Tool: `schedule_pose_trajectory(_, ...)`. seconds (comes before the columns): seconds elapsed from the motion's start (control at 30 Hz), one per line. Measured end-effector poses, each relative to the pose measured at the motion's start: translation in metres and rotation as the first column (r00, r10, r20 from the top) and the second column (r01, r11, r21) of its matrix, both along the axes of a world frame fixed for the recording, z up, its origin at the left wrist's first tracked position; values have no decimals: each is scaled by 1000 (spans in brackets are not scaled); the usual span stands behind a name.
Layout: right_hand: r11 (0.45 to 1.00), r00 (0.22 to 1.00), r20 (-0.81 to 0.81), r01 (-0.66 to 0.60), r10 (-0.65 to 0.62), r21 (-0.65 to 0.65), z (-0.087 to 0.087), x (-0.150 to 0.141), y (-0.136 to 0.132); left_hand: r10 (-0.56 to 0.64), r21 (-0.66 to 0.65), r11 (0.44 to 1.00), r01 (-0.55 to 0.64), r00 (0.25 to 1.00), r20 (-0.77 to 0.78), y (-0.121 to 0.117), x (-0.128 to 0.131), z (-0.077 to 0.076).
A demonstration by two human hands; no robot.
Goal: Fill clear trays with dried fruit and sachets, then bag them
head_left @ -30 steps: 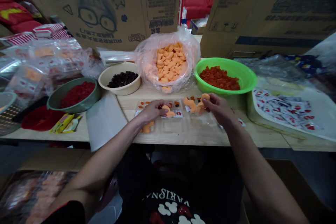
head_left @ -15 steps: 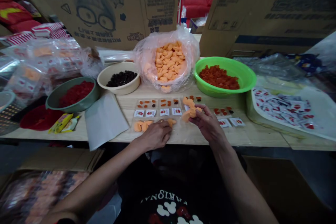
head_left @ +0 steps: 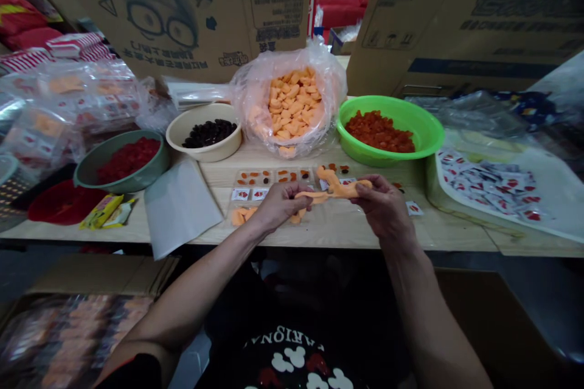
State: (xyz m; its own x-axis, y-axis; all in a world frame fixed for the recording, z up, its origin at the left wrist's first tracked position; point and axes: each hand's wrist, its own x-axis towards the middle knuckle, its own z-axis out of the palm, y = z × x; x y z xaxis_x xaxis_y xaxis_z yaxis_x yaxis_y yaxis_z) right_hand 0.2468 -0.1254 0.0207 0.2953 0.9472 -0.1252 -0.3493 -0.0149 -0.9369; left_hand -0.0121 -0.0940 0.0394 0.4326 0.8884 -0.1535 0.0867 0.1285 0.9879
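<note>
Over the table's front middle, my left hand (head_left: 287, 202) and my right hand (head_left: 382, 200) are closed on opposite ends of a stretched clump of joined pale orange candies (head_left: 335, 186). Below the clump lie clear compartment trays. Orange and dark pieces (head_left: 253, 179) lie in their back compartments, with small white sachets with red print (head_left: 240, 194) in the row in front. More pale orange candies (head_left: 241, 215) fill the front left compartment, and a few show beside my left fingers. My hands and the clump hide parts of the trays.
Along the back stand a cream bowl (head_left: 172, 137) of dark pieces, a plastic bag (head_left: 249, 94) of pale orange candies and a green basin (head_left: 435, 134) of orange pieces. A white bin (head_left: 559, 216) of sachets is right; a grey-green bowl (head_left: 84, 173) and white sheets (head_left: 180, 209) are left.
My left hand has risen from the tray and moved right to grip the clump's left end. My right hand has shifted right, and the clump is now stretched between both hands.
</note>
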Motion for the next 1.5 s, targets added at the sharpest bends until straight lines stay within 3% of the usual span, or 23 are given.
schedule_pose_trajectory(0.1, 963, 962, -44, 270, -269, 22, 4, 53, -3, 131, -12, 991, -131, 991, -14, 12, -26, 5)
schedule_pose_trajectory(0.17, 938, 938, -27, 346, -346, -12, 4, 77, -7, 167, 53, 985, -164, 984, -56, 17, -39, 7)
schedule_pose_trajectory(0.23, 960, 962, 19, 272, -271, -74, 3, 81, -13, 128, 162, 981, -109, 986, -108, 16, -40, 7)
schedule_pose_trajectory(0.33, 984, 994, 69, 96, -86, -152, -1, 58, -22, -14, 350, 933, 80, 982, -188, 8, -24, -1)
schedule_pose_trajectory(0.4, 985, 995, 104, 10, 8, -174, -4, 38, -27, -87, 499, 841, 210, 962, -259, 3, -11, -13)
schedule_pose_trajectory(0.47, 984, 991, 122, -33, 55, -175, -7, 25, -31, -122, 622, 712, 324, 931, -345, 1, -3, -30)
schedule_pose_trajectory(0.57, 987, 994, 91, -51, 65, -150, -12, 20, -35, -178, 642, 587, 492, 853, -491, 4, -6, -54)
schedule_pose_trajectory(0.67, 992, 987, 144, -63, 79, -113, -20, 20, -36, -203, 620, 540, 569, 803, -560, 5, -14, -66)
schedule_pose_trajectory(0.73, 991, 951, 300, -41, 77, -123, -26, 18, -34, -166, 654, 526, 544, 820, -548, 1, -16, -69)
schedule_pose_trajectory(0.8, 988, 852, 518, 4, 76, -152, -32, 13, -31, -82, 692, 536, 485, 845, -529, -5, -14, -70)
schedule_pose_trajectory(0.93, 988, 522, 850, 92, 61, -128, -41, 1, -25, 33, 684, 568, 457, 818, -574, -10, -8, -69)
schedule_pose_trajectory(1.03, 984, 321, 939, 78, 127, -159, -41, -10, -25, 62, 652, 576, 493, 769, -636, 5, 2, -54)
schedule_pose_trajectory(1.13, 967, 100, 964, 46, 245, -250, -36, -19, -25, 123, 663, 557, 500, 740, -661, 35, 29, -34)
schedule_pose_trajectory(1.23, 956, -120, 949, 19, 293, -293, -28, -21, -25, 42, 606, 520, 602, 691, -722, 66, 65, -24)
schedule_pose_trajectory(1.3, 945, -160, 933, 1, 323, -327, -24, -18, -26, -63, 544, 470, 695, 642, -764, 81, 85, -25)
schedule_pose_trajectory(1.4, 941, -106, 936, -14, 336, -339, -23, -15, -29, -106, 517, 402, 756, 600, -793, 92, 98, -29)
schedule_pose_trajectory(1.5, 953, -138, 950, -76, 280, -292, -27, -18, -33, -16, 573, 466, 674, 654, -756, 93, 95, -25)
